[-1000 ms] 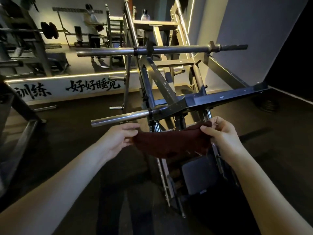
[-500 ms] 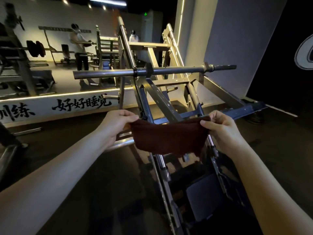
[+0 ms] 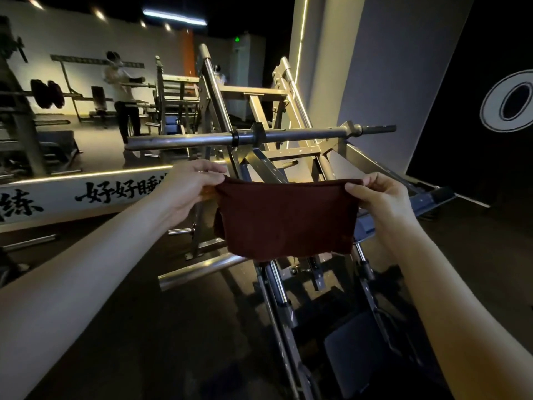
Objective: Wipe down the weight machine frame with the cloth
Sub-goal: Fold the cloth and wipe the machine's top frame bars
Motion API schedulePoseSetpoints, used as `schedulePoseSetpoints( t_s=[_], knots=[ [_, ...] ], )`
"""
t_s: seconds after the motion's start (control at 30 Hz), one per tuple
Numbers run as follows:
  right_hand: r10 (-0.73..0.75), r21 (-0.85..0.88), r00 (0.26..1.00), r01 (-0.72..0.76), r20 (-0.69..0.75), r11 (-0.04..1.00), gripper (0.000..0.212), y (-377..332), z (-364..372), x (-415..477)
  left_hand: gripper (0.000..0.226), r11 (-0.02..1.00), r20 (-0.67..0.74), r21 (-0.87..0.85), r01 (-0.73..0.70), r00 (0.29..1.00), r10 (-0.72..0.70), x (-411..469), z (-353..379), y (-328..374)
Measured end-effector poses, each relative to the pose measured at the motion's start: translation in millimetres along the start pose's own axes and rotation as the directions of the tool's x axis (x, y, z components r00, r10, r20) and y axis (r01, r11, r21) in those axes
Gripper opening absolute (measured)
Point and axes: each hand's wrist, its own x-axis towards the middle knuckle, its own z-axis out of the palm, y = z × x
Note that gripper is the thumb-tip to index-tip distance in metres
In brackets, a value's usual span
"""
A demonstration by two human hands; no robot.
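A dark red cloth hangs spread out in the air in front of the weight machine frame. My left hand pinches its upper left corner and my right hand pinches its upper right corner. The cloth's top edge is stretched between both hands, just below the machine's horizontal steel bar. The cloth hides the middle of the frame behind it and touches no metal that I can see.
A lower steel peg sticks out left below the cloth. A dark seat pad lies low right. A grey pillar stands right behind the machine. A mirror wall on the left reflects a person and racks.
Both hands have lifted the cloth higher and stretched it out flat; it now hangs as a wide sheet near the upper bar. The view has tilted upward.
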Motion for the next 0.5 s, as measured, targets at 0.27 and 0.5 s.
schedulePoseSetpoints(
  t_s=[0.27, 0.5],
  knots=[
    [0.090, 0.095, 0.993, -0.096, 0.070, 0.991, 0.027, 0.8, 0.5, 17.1, 0.024, 0.920, 0.233, 0.384, -0.080, 0.972, -0.013, 6.1, -3.3, 33.7],
    [0.211, -0.147, 0.934, -0.174, 0.289, 0.974, 0.020, -8.7, -14.8, 12.8, 0.007, 0.519, 0.464, 0.784, -0.341, 0.877, -0.124, 20.4, -3.8, 48.3]
  ],
)
